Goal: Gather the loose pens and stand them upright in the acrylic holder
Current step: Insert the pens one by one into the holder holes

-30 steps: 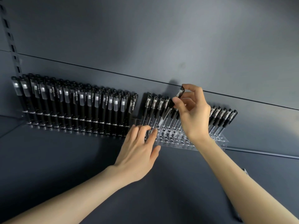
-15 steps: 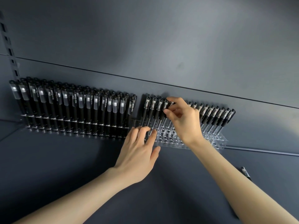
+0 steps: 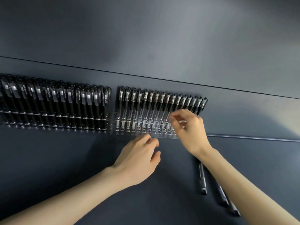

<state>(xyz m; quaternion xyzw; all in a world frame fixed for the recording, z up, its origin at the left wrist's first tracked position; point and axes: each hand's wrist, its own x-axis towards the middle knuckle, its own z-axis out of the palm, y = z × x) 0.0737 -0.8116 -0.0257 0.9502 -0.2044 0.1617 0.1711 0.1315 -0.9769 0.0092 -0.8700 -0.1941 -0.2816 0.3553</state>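
A clear acrylic holder (image 3: 129,133) with rows of holes stands against the back panel. Several black-capped pens (image 3: 162,101) stand upright in its back row. My right hand (image 3: 190,129) hovers in front of the holder's right part, blurred, fingers loosely bent, with nothing seen in them. My left hand (image 3: 138,159) lies lower, its loosely curled fingertips by the holder's front edge, holding nothing. Three loose pens (image 3: 203,179) lie on the dark surface at the lower right, partly hidden by my right forearm.
To the left stands a second holder (image 3: 53,124) packed with several black pens (image 3: 56,101). The dark grey back panel (image 3: 146,46) rises right behind both holders. A dark shelf surface (image 3: 48,159) stretches in front.
My right hand stood its pen in the back row, let go and dropped in front of the holder. My left hand drew back slightly. The view tilted down, showing the loose pens.
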